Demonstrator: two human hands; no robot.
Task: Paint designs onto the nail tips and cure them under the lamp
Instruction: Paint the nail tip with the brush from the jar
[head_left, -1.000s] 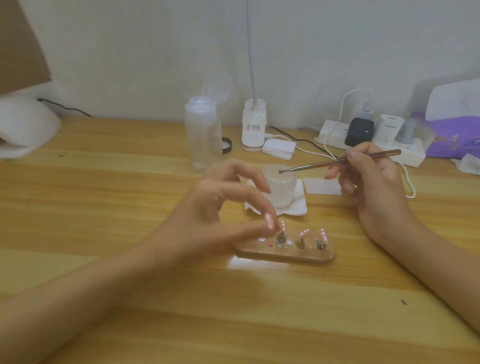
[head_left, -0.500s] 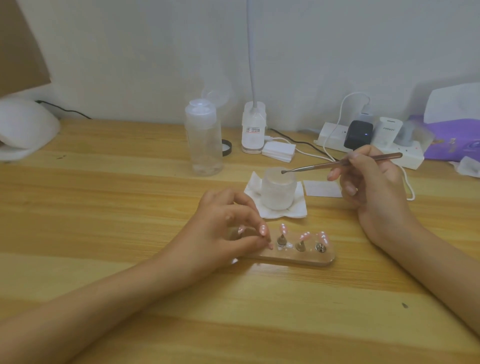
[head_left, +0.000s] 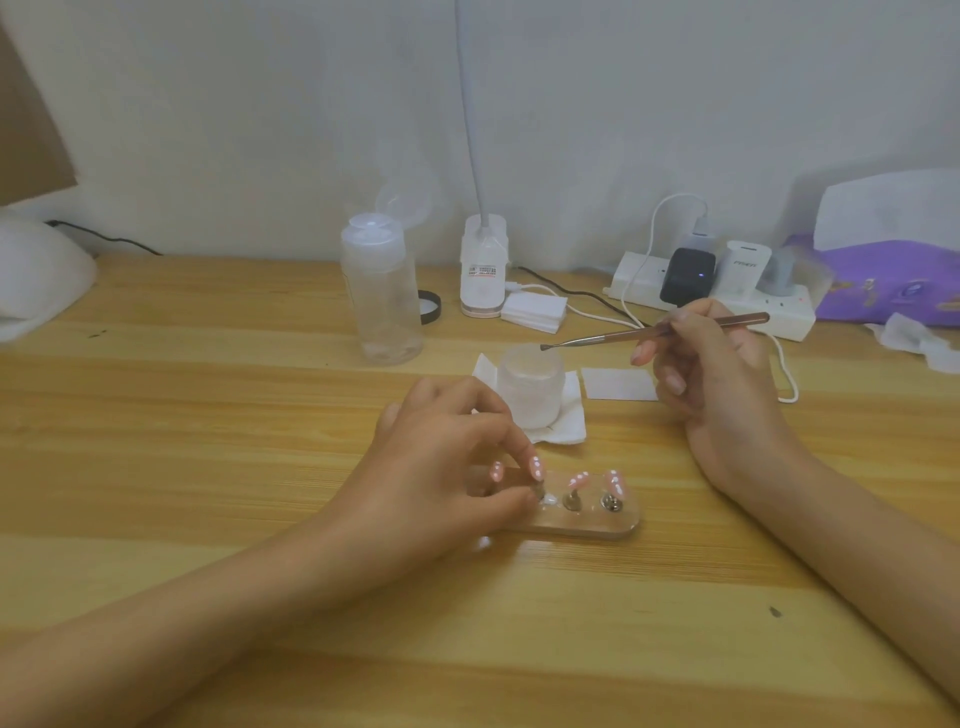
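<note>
A clear acrylic holder (head_left: 587, 526) lies on the wooden desk with pink nail tips on small metal stands; two tips (head_left: 578, 480) (head_left: 616, 480) stand free at its right. My left hand (head_left: 447, 467) lies over the holder's left part, thumb and forefinger pinching one nail-tip stand (head_left: 537, 491). Behind and to the right, my right hand (head_left: 711, 384) holds a thin metal dotting tool (head_left: 644, 332), whose tip hovers over a frosted jar (head_left: 530, 387). The white curing lamp (head_left: 36, 280) sits at the far left edge.
The jar stands on a white wipe (head_left: 569, 421). Behind it are a clear pump bottle (head_left: 382, 291), a desk lamp base (head_left: 483, 273), a pad stack (head_left: 532, 312), a power strip (head_left: 727, 296) with plugs and a purple tissue pack (head_left: 893, 275). A white pad (head_left: 618, 384) lies beside the jar.
My left hand has come down from above the holder onto its left part and now pinches a nail-tip stand. My right hand with the tool has barely moved.
</note>
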